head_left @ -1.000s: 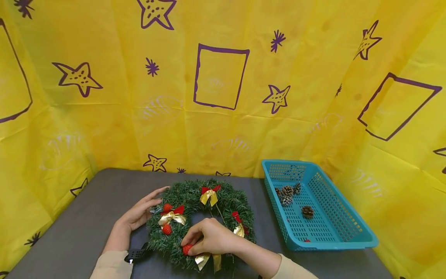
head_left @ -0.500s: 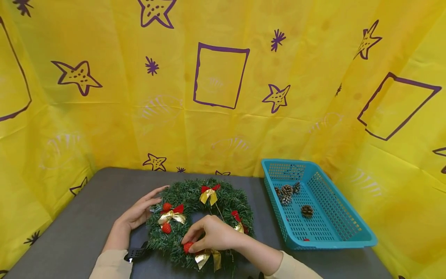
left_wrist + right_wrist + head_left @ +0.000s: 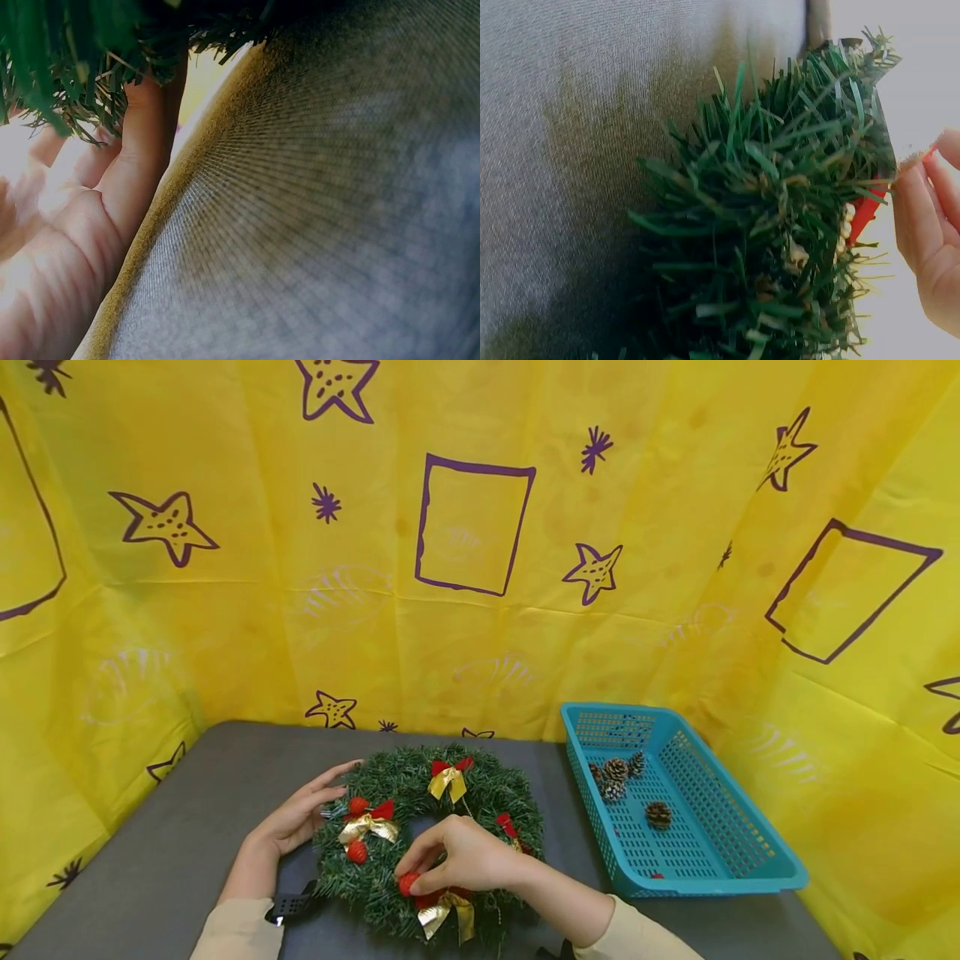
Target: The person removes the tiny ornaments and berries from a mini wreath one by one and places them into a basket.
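Note:
A green artificial Christmas wreath (image 3: 352, 893) lies on the grey table, decorated with red-and-gold bows and a string of small beads. My left hand (image 3: 300, 817) rests against its left edge with the fingers extended. In the left wrist view, the fingertips of this hand disappear behind the greenery. Over the wreath's near side, my right hand (image 3: 465, 857) pinches a small textured red ball ornament (image 3: 408, 883) between thumb and fingers. Just below it sits a gold bow (image 3: 448, 914) with red behind. Similar red balls (image 3: 357, 851) flank the left bow (image 3: 369, 827).
To the right stands a blue perforated plastic basket (image 3: 720, 885). It holds several pinecones (image 3: 658, 814) and a small red item (image 3: 657, 877) near its front. Yellow patterned cloth (image 3: 480, 677) hangs around the table's back and sides. A dark strap (image 3: 292, 906) is at my left wrist.
The right hand has moved slightly up and right with the red ball, uncovering more of the near bow's red part. The left hand stays at the wreath's edge.

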Available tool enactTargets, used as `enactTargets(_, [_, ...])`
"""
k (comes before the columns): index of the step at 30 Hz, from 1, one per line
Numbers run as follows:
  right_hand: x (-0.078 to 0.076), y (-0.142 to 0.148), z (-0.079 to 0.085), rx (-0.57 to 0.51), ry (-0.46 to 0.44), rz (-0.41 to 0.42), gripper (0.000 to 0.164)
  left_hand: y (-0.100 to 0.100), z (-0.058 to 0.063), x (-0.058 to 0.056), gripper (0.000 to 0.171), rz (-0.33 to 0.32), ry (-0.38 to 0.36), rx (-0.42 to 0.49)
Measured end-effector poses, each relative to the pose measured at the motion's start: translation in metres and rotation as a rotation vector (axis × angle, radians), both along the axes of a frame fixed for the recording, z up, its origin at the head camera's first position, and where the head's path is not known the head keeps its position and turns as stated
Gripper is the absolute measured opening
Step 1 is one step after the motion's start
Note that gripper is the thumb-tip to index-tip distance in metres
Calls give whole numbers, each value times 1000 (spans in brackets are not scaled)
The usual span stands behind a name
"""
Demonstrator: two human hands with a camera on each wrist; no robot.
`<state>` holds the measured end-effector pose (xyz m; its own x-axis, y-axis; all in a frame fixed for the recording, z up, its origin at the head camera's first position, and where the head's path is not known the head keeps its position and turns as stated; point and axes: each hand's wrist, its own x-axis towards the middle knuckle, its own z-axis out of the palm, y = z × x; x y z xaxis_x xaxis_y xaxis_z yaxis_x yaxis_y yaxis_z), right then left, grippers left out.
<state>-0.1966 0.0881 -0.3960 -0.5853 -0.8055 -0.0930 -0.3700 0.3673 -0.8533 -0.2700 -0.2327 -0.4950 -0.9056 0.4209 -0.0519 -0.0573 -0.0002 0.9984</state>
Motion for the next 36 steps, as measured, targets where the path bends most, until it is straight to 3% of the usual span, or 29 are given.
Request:
enactTargets(9, [-6, 6, 4, -9, -17, -62, 20, 0, 0, 1, 61, 6, 26, -40])
enactTargets(16, [-13, 17, 8, -8, -1, -116, 20, 0, 2, 2, 61, -1, 2, -23])
enactTargets(36, [-35, 51, 57, -36, 127, -307, 23, -2, 1, 0, 60, -30, 25, -53])
